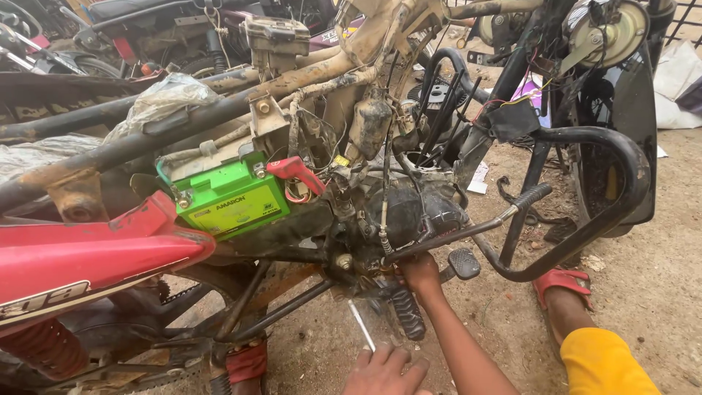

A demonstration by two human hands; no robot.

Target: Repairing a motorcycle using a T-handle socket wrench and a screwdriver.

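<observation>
Beside a stripped motorcycle on a dirt yard, your two hands work low under the engine [409, 219], the landmark for everything here.

Far left of the engine, the red side panel [88, 256] juts toward you, with the rear wheel and chain below it. Between that panel and the engine sits the green battery [230, 201], tilted in its tray under the muddy frame tube [219, 102], a red terminal cap at its upper right corner.

Below the engine and slightly left, your left hand [384, 373] is curled around the lower end of a thin metal tool [362, 325]. The tool's long axis runs on a diagonal, its free tip pointing up and left toward the engine's underside, its handle end hidden in your fist. Open dirt lies around the tool; the black frame struts stand just to its left.

Directly under the engine, your right hand [420, 274] is closed against the parts there, beside the ribbed footpeg [408, 313]; what it grips I cannot tell.

Right of the engine, the brake pedal [463, 263] and the curved black crash guard [599, 212] fence the space, and your foot in a red sandal [561, 281] rests on bare ground beyond.
</observation>
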